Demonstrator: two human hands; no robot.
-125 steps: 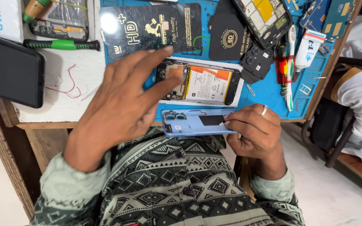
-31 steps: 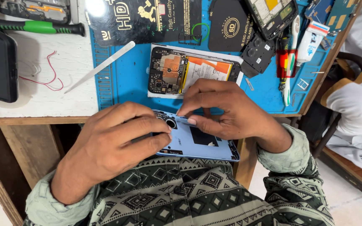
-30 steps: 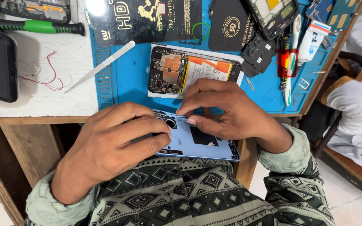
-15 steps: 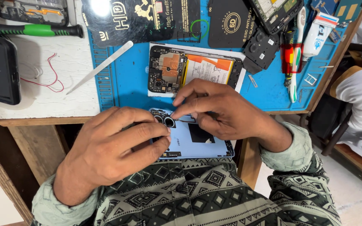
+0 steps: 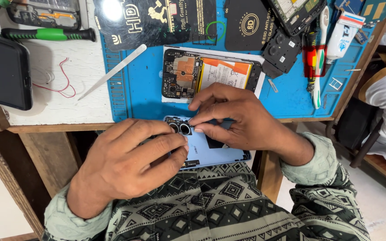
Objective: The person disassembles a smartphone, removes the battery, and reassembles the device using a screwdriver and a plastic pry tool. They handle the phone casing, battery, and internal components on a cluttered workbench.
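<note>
Both of my hands hold a light blue phone back cover [image 5: 211, 154] just below the table's front edge, above my lap. My left hand [image 5: 130, 165] grips its left end, thumb and fingers wrapped over the edge. My right hand [image 5: 235, 120] lies over its upper right part, fingertips pressing beside the two round camera lens rings [image 5: 179, 128]. An opened phone [image 5: 211, 76] with bare circuit board and orange-labelled battery lies on the blue work mat [image 5: 144, 96] just beyond my hands.
A metal pry tool [image 5: 112, 71] lies at the mat's left edge. A black phone [image 5: 3, 69], red wire [image 5: 63, 82] and green-handled screwdriver [image 5: 48, 34] are at left. Black packets, a camera cover part [image 5: 282, 53], a toothbrush [image 5: 320, 53] and a glue tube [image 5: 342, 31] lie behind. A person in white sits at right.
Over the last four seconds my left hand came off the opened phone and took the cover's left end. My right fingertips shifted left along the cover to the camera rings.
</note>
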